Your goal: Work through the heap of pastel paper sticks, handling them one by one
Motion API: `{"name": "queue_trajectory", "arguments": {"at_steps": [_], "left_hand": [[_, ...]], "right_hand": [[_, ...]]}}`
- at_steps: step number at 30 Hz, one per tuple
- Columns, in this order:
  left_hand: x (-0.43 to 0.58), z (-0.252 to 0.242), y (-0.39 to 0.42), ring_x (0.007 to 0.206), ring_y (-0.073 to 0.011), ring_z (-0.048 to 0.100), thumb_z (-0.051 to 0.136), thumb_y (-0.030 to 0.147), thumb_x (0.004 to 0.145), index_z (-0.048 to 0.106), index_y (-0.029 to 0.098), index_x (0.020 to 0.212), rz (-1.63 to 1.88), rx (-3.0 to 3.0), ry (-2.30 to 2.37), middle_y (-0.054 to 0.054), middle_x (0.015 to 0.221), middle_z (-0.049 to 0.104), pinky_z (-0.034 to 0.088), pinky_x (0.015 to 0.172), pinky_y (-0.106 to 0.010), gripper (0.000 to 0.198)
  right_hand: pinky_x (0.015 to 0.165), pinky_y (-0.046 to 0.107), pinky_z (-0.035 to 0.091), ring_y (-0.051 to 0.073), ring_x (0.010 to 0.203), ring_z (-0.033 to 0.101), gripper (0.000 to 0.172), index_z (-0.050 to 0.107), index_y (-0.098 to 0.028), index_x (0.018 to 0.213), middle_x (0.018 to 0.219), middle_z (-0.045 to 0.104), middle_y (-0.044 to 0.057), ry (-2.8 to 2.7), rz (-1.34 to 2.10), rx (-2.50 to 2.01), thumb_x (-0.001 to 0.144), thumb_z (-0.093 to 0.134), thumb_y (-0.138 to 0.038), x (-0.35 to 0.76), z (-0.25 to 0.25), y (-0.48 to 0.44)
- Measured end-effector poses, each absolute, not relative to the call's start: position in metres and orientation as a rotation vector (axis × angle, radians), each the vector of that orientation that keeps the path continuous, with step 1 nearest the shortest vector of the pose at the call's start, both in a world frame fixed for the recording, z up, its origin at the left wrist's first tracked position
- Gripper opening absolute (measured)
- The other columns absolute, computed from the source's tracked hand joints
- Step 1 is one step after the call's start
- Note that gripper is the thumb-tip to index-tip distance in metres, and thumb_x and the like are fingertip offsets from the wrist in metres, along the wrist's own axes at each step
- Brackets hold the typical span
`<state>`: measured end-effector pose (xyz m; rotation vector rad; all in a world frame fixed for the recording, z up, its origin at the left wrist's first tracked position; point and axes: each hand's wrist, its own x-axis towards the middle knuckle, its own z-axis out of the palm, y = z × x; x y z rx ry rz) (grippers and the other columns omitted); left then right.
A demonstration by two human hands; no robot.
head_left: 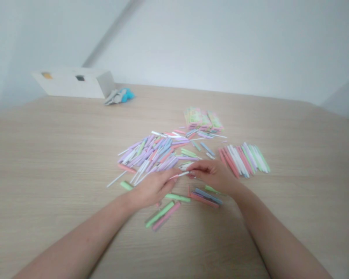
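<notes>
Two hands of ours, left hand and right hand, pinch one slim pink-and-white stick at frame centre; we're seemingly mid-adjustment, and the next move likely calls for steadiness.

Wood-grain table, set before a pale wall.
Table surface: light brown, fine-grained, extended in front of and to the right of a white box, the face of which is marked by one yellow patch and one black patch. A grey-and-blue bundle is placed just beside the box's right end. Wall: bluish white, plain, seen behind the box; crossed by a grey diagonal band, slanted up to the right from the box's top edge. Light: soft, diffuse.
</notes>
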<state>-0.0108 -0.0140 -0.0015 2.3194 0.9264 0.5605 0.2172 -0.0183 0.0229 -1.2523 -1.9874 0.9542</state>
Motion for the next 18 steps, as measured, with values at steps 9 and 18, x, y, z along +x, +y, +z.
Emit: {"name": "queue_trajectory", "arguments": {"at_steps": [9, 18], "left_hand": [[-0.011, -0.001, -0.013, 0.058, -0.0128, 0.061, 0.033, 0.031, 0.095, 0.055, 0.023, 0.112, 0.557, 2.223, 1.003, 0.001, 0.075, 0.06, 0.047, 0.059, -0.023, 0.03], [-0.015, -0.009, 0.005, 0.095, -0.0183, 0.057, 0.038, 0.03, 0.093, 0.054, 0.019, 0.117, 1.036, 2.035, 1.038, -0.005, 0.104, 0.063, 0.043, 0.086, -0.03, 0.031]], "right_hand": [[0.069, 0.028, 0.051, 0.017, 0.079, 0.066, 0.027, 0.066, -0.016, 0.099, 0.086, 0.071, 0.006, -1.767, 1.153, -1.195, 0.084, 0.058, -0.036, 0.224, 0.019, -0.015], [0.065, 0.027, 0.047, 0.015, 0.07, 0.061, 0.013, 0.068, -0.017, 0.087, 0.081, 0.069, 0.004, -1.912, 0.499, -1.37, 0.081, 0.056, -0.018, 0.203, 0.011, 0.014]]}}
